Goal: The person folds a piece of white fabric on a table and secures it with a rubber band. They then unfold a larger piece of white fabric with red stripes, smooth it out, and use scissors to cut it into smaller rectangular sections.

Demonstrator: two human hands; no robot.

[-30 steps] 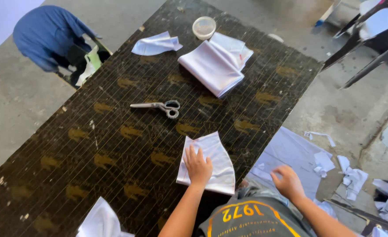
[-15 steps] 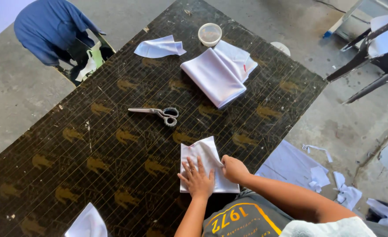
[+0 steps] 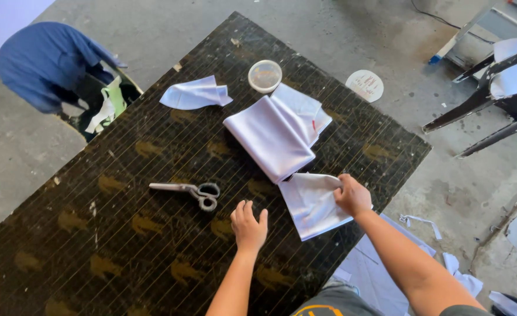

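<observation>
Repositioning seems underway: right hand (image 3: 352, 196) pinches the white cloth piece (image 3: 314, 205) (edge gripped), left hand (image 3: 248, 225) released, flat on the desk (image 3: 124, 234) beside scissors (image 3: 188, 190).

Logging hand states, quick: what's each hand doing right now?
Left hand: open, flat on the table, holding nothing, near the scissors.
Right hand: closed, fingers gripping the white cloth piece.
</observation>
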